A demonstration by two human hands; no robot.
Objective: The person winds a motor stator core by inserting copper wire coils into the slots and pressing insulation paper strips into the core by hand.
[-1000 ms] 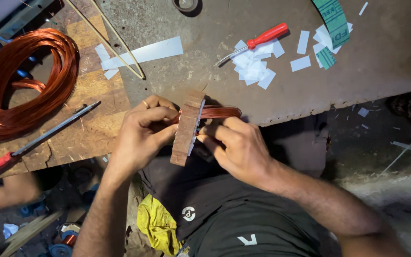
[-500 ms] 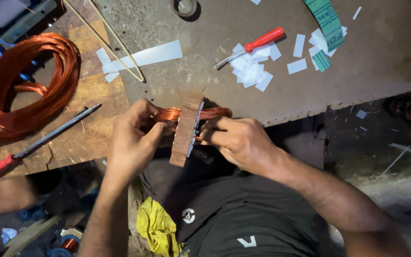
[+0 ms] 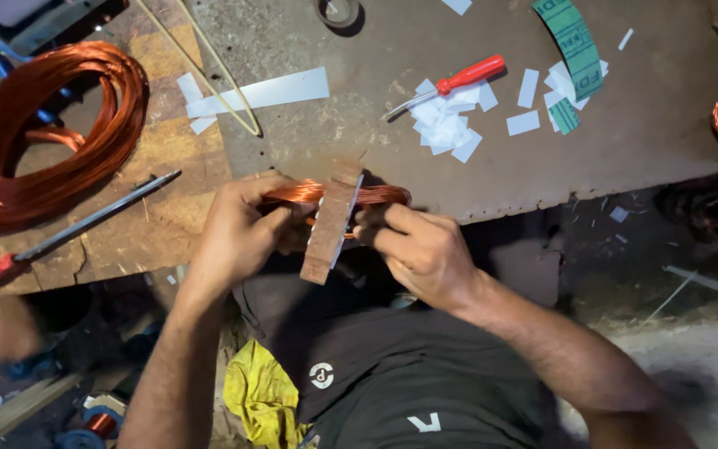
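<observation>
Both hands grip one small copper wire coil (image 3: 338, 195) wound round a flat wooden former (image 3: 328, 226) at the near edge of the metal bench (image 3: 625, 158); left hand (image 3: 238, 233) is curled tight on the coil's left end; right hand (image 3: 421, 249) pinches its right end, fingers closed; the strands look thin, springy, easily kinked, so hold the bundle whole; the wood seems stiff and light.
</observation>
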